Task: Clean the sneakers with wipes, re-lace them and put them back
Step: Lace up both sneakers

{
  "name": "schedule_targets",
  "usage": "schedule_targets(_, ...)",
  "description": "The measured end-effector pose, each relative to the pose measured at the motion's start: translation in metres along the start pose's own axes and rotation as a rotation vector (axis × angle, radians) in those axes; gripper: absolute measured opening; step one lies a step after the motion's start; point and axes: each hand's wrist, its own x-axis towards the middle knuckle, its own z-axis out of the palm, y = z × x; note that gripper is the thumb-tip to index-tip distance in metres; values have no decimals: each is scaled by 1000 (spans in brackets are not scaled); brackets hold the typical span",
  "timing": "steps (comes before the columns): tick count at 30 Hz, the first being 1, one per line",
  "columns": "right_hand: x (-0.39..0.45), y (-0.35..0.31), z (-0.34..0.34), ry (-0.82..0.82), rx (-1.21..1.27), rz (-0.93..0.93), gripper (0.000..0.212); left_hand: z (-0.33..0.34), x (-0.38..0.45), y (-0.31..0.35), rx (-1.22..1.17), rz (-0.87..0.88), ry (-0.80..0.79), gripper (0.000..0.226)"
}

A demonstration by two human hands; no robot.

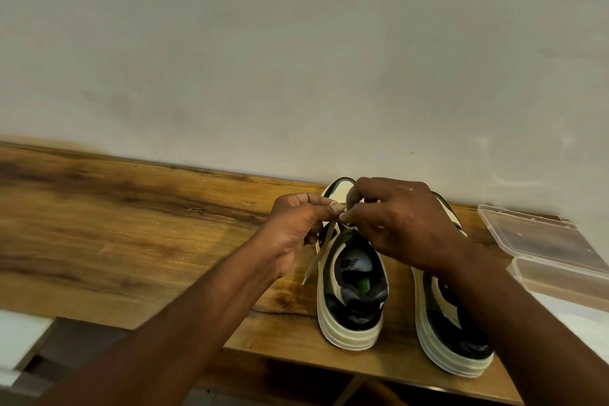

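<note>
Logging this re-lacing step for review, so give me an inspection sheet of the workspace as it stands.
Surface: wooden table, against the wall.
Job's things: left sneaker and right sneaker side by side, heels toward the camera; lace hangs off the left sneaker.
Clutter: open clear plastic box at right.
Hands: left hand and right hand pinch the lace.
Cables: nothing seen.
Surroundings: plain pale wall.
</note>
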Motion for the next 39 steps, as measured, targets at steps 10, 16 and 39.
schedule_targets(10, -3, 14, -10, -13, 250, 184, 21, 0, 5, -1, -8, 7, 12, 11)
schedule_targets(16, -5, 14, -8, 52, 471, 173, 24, 4, 6, -5, -42, -16, 79, 17)
schedule_targets(39, -27, 40, -33, -254, 838, 458, 22, 5, 5, -24, -30, -59, 314, 7)
